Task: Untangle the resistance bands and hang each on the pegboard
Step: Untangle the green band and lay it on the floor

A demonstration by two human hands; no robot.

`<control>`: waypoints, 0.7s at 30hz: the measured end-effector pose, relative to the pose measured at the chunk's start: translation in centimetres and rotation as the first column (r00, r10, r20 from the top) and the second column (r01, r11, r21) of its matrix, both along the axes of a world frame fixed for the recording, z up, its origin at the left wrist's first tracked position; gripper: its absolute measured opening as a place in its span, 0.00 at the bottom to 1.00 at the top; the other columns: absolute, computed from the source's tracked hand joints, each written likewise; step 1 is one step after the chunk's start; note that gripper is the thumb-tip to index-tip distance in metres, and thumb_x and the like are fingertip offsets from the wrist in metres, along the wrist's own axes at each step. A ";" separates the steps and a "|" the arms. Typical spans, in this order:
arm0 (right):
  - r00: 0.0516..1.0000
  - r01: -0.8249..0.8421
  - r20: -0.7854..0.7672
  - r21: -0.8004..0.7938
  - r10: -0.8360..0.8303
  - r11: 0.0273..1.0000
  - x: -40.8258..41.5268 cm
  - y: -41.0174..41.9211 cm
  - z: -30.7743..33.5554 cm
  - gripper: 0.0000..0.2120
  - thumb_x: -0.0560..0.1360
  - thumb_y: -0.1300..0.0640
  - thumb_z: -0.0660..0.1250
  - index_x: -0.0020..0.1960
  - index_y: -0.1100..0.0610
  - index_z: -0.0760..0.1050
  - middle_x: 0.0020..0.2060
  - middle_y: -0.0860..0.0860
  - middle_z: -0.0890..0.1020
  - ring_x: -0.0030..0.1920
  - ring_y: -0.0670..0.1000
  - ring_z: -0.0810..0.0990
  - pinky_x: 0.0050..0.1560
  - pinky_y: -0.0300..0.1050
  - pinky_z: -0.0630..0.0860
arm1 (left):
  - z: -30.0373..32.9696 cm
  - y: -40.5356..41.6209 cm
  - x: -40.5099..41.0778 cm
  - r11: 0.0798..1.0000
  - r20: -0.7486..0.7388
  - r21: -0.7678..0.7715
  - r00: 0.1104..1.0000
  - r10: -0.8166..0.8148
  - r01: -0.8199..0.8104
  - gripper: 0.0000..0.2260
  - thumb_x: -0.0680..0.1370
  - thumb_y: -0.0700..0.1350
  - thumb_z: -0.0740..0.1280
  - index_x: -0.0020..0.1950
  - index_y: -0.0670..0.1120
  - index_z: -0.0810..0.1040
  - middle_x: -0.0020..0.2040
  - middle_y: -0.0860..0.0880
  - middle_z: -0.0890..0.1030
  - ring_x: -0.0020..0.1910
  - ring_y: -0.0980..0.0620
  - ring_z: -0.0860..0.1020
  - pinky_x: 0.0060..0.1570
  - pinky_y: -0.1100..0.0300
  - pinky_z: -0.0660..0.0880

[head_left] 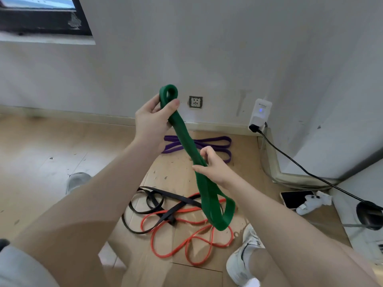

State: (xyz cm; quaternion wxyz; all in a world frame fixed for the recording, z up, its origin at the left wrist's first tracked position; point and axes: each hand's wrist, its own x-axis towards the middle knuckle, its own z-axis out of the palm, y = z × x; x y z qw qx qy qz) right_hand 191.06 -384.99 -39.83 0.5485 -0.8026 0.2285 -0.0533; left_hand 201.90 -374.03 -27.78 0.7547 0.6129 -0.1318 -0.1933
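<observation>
A wide green band (pixel 187 141) hangs in the air in front of me. My left hand (pixel 152 123) grips it near its top end, where a small loop sticks up above my fingers. My right hand (pixel 211 164) pinches the same band at its middle, and its lower loop dangles just above the floor. Below it, a black band (pixel 153 201) and a thin orange band (pixel 194 241) lie crossed over each other on the wooden floor. A purple band (pixel 209 145) lies folded by the wall. No pegboard is in view.
A wall socket (pixel 195 101) and a white plug-in device (pixel 260 113) with a black cable (pixel 306 170) sit on the wall. A phone (pixel 294 198) and a white object lie at the right. My white shoe (pixel 242 257) stands near the orange band.
</observation>
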 end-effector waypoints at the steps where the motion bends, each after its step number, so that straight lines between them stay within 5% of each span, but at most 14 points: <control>1: 0.999 -0.041 -0.016 -0.001 0.041 0.999 0.4 -0.3 -0.1 0.14 0.75 0.59 0.67 0.52 0.52 0.62 0.51 0.50 0.75 0.50 0.50 0.77 0.52 0.49 0.79 | -0.4 -0.3 0.6 1.000 -0.024 -0.010 1.000 0.004 -0.004 0.20 0.74 0.40 0.70 0.65 0.44 0.73 0.49 0.48 0.81 0.50 0.50 0.80 0.53 0.52 0.79; 8: 0.992 0.014 -0.123 0.014 -0.013 1.000 3.9 -3.8 -2.2 0.20 0.75 0.57 0.65 0.63 0.47 0.61 0.45 0.50 0.80 0.46 0.51 0.82 0.55 0.54 0.77 | -5.5 -2.6 6.4 0.998 -0.153 0.004 0.986 0.068 -0.068 0.14 0.75 0.40 0.69 0.61 0.45 0.76 0.47 0.49 0.81 0.47 0.52 0.80 0.47 0.56 0.80; 11: 0.947 -0.124 -0.314 -0.176 0.064 0.977 5.7 -6.5 -3.1 0.24 0.72 0.54 0.68 0.61 0.47 0.57 0.50 0.50 0.80 0.45 0.52 0.81 0.51 0.53 0.78 | -10.8 -2.5 9.7 0.990 -0.336 0.068 0.932 0.138 -0.123 0.13 0.76 0.42 0.69 0.59 0.42 0.76 0.52 0.45 0.80 0.50 0.50 0.81 0.51 0.53 0.80; 13: 0.888 -0.269 -0.448 -0.330 0.101 0.905 7.3 -8.3 -3.4 0.21 0.71 0.54 0.67 0.56 0.47 0.57 0.48 0.53 0.80 0.41 0.54 0.80 0.44 0.54 0.78 | -14.6 -2.6 11.2 0.992 -0.440 0.069 0.889 0.123 -0.103 0.10 0.77 0.43 0.67 0.56 0.42 0.76 0.54 0.43 0.80 0.51 0.48 0.81 0.51 0.54 0.79; 16: 0.820 -0.437 -0.564 -0.501 0.101 0.747 10.2 -10.7 -4.4 0.15 0.73 0.53 0.65 0.52 0.50 0.59 0.40 0.50 0.77 0.35 0.51 0.76 0.33 0.47 0.73 | -19.1 -3.8 13.3 0.992 -0.509 0.066 0.852 0.126 -0.108 0.15 0.79 0.44 0.64 0.64 0.40 0.72 0.58 0.43 0.79 0.57 0.47 0.79 0.55 0.57 0.77; 19: 0.745 -0.561 -0.653 -0.507 0.132 0.654 13.4 -11.9 -8.2 0.14 0.75 0.53 0.63 0.52 0.51 0.58 0.38 0.48 0.75 0.35 0.51 0.75 0.32 0.47 0.73 | -24.4 -5.4 15.9 0.971 -0.506 0.219 0.840 0.197 -0.096 0.17 0.80 0.47 0.62 0.65 0.39 0.71 0.62 0.42 0.76 0.67 0.45 0.71 0.64 0.56 0.69; 21: 0.683 -0.630 -0.712 -0.463 0.161 0.624 15.7 -12.4 -12.8 0.14 0.76 0.55 0.63 0.51 0.51 0.56 0.39 0.50 0.74 0.35 0.51 0.75 0.31 0.47 0.72 | -28.8 -6.3 17.6 0.937 -0.525 0.336 0.806 0.273 -0.099 0.16 0.80 0.49 0.61 0.63 0.40 0.71 0.54 0.46 0.77 0.64 0.45 0.71 0.62 0.56 0.67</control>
